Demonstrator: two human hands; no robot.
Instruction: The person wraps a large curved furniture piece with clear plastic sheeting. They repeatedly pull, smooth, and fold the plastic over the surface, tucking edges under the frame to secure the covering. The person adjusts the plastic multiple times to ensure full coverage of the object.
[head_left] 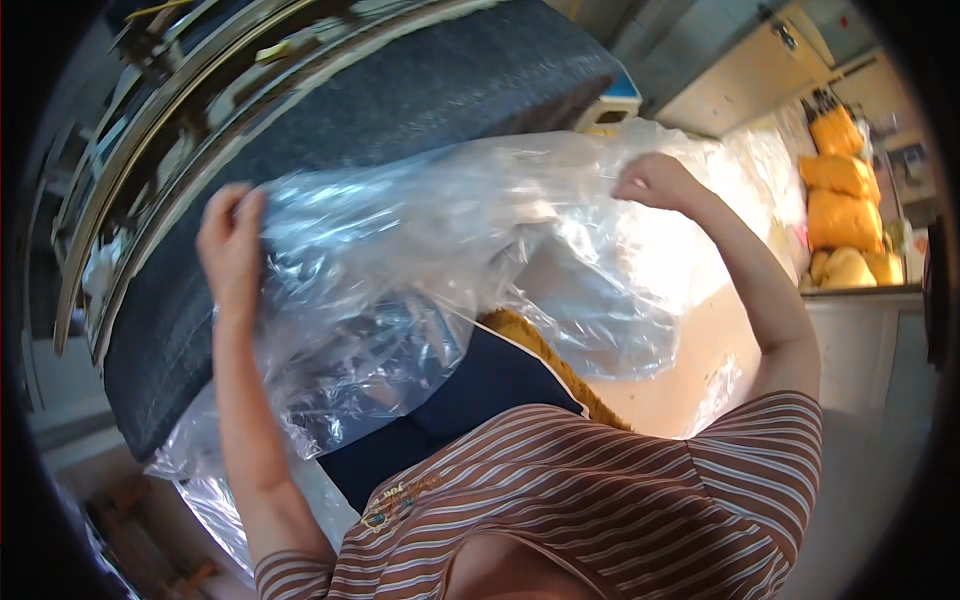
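Observation:
A large sheet of clear plastic film stretches crumpled between my two hands, across my lap and the front of a dark padded surface. My left hand is raised at the film's left end, its fingers closed on the edge and slightly blurred. On the other side, my right hand is closed too, gripping the film near its far right part. Folds of the film hang down over my dark navy apron or trousers, and more of it trails off to the lower left.
The long dark grey padded surface runs beyond the film, with metal rails along its far left side. Orange-yellow bundles are stacked at the right. A mustard furry seat edge shows beside my lap.

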